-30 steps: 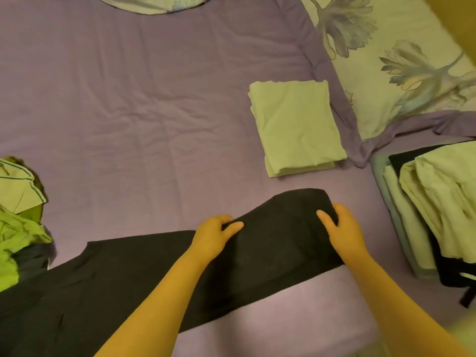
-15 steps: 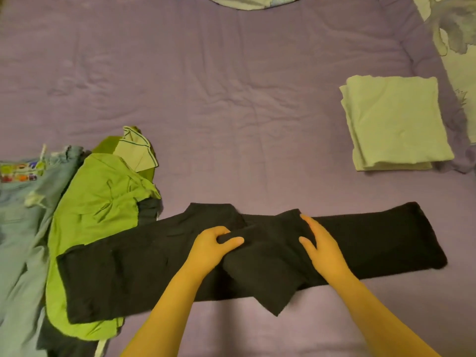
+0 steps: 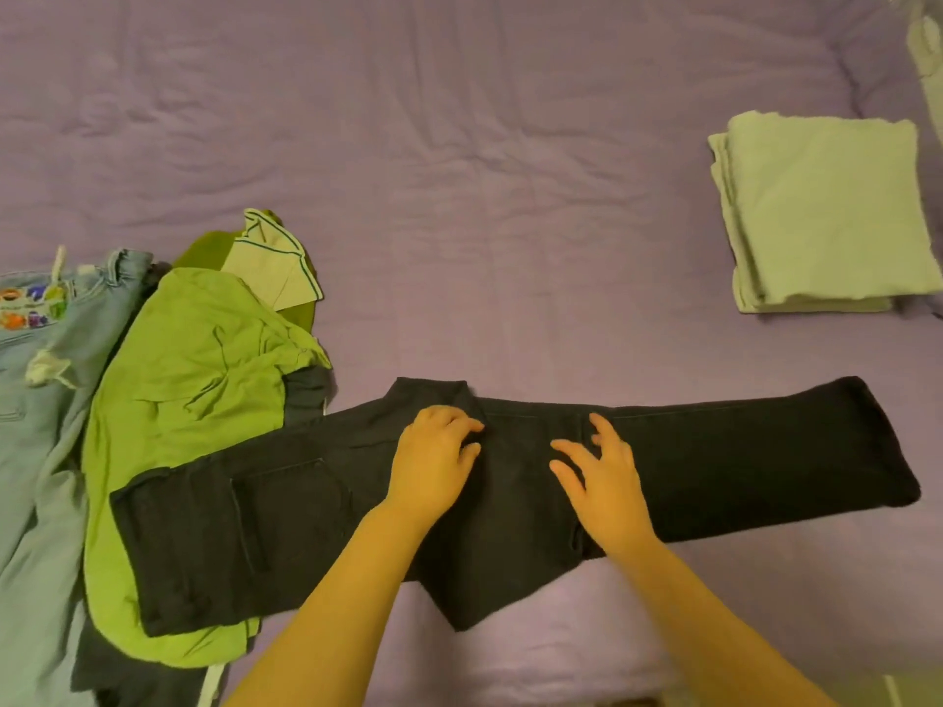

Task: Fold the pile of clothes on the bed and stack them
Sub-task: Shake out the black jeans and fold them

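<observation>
A pair of black jeans [image 3: 740, 451] lies stretched left to right across the near part of the purple bed [image 3: 459, 196], its waist end resting on a green garment [image 3: 189, 390]. My left hand [image 3: 433, 461] rests on the crotch area, its fingers slightly curled on the cloth. My right hand [image 3: 602, 482] lies flat beside it with fingers spread on the fabric. A folded pale green stack [image 3: 826, 211] sits at the far right. Light blue jeans [image 3: 46, 400] lie at the left edge.
The unfolded pile at the left also holds a pale piece with dark trim [image 3: 275, 267] and dark cloth [image 3: 306, 395] under the green garment. A patterned pillow edge [image 3: 926, 43] shows at the top right corner.
The view has swung left, bringing the pile into sight. Both hands slid from the leg end to the middle of the black jeans, and the bunched fabric there now lies flatter.
</observation>
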A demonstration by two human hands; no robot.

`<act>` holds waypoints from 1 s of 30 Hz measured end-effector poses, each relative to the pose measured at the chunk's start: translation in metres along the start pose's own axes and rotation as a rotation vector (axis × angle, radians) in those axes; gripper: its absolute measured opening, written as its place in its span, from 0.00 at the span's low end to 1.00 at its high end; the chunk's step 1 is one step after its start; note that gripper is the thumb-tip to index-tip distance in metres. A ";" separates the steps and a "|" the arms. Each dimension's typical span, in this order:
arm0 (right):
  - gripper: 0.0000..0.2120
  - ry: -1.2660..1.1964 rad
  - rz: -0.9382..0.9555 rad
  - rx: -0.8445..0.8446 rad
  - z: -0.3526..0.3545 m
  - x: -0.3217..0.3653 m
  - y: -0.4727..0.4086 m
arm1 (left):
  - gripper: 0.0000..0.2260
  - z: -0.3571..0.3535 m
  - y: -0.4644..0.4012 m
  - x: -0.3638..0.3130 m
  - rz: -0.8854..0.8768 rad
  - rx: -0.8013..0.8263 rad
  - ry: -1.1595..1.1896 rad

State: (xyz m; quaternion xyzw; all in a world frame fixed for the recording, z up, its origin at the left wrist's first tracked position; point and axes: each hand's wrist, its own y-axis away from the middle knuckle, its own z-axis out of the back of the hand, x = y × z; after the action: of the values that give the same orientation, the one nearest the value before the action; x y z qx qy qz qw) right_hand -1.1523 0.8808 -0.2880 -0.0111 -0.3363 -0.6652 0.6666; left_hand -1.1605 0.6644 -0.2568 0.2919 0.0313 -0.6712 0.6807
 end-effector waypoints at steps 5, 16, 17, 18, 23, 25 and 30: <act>0.24 0.245 0.048 0.036 0.045 -0.042 -0.047 | 0.16 -0.012 -0.060 -0.034 -0.115 0.098 -0.162; 0.14 0.090 0.111 0.579 0.105 -0.078 -0.099 | 0.18 -0.006 -0.105 -0.034 0.035 0.605 -0.330; 0.09 0.017 0.095 0.582 0.108 -0.079 -0.101 | 0.16 -0.003 -0.109 -0.035 0.079 0.642 -0.239; 0.06 -0.038 0.081 0.584 0.110 -0.080 -0.103 | 0.15 -0.002 -0.113 -0.038 0.107 0.681 -0.169; 0.14 -0.030 0.093 0.694 0.130 -0.096 -0.121 | 0.09 -0.018 -0.128 -0.064 0.084 0.808 0.002; 0.08 0.165 0.135 0.750 0.140 -0.113 -0.126 | 0.08 -0.025 -0.130 -0.073 0.081 0.774 0.074; 0.18 0.271 0.111 0.582 0.157 -0.154 -0.126 | 0.09 -0.037 -0.138 -0.098 0.207 0.725 0.423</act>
State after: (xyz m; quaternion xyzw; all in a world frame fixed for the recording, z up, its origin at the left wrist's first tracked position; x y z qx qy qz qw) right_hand -1.3156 1.0738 -0.2921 0.2506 -0.4194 -0.4991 0.7157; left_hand -1.2856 0.7785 -0.2938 0.6448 -0.0970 -0.4924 0.5765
